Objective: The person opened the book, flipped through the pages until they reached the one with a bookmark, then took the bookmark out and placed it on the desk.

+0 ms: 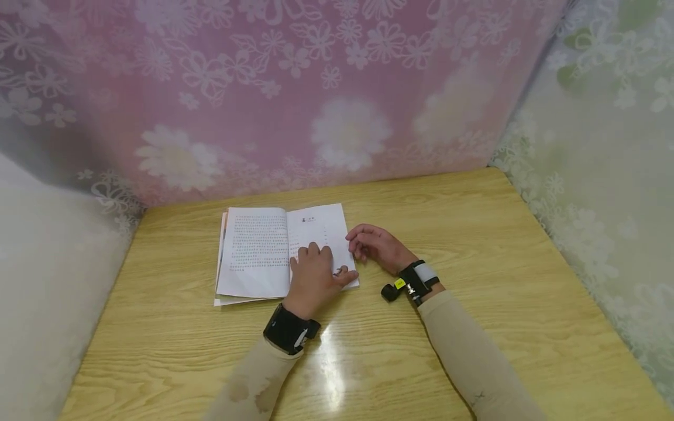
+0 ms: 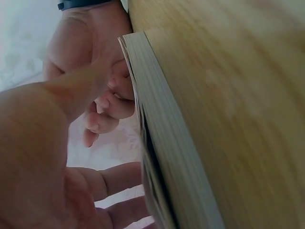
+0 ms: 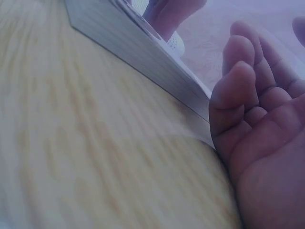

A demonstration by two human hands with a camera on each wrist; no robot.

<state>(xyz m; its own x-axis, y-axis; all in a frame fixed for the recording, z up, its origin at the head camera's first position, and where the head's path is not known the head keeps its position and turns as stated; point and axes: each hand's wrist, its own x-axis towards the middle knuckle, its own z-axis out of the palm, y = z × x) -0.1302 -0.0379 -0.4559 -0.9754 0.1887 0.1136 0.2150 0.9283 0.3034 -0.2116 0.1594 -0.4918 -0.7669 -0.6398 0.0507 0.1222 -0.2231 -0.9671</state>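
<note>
An open book [image 1: 258, 251] with printed text lies on the table. My left hand [image 1: 313, 277] rests on its right-hand page, fingers spread over the paper and thumb reaching toward the right edge. In the left wrist view, the fingers [image 2: 121, 181] lie across the top of the book and its thick page block [image 2: 167, 124] shows edge-on. My right hand [image 1: 380, 245] is beside the book's right edge, its side down on the table and its fingers loosely bent. In the right wrist view, those fingers [image 3: 233, 90] come right at the book's corner, with nothing held in the palm.
The wood-grain table [image 1: 474, 234] extends around the book on all sides. A pink flowered curtain [image 1: 274, 117] hangs behind it, and a pale flowered one [image 1: 595, 146] stands along the right. Both wrists wear black straps, the right one with a small black camera [image 1: 390, 292].
</note>
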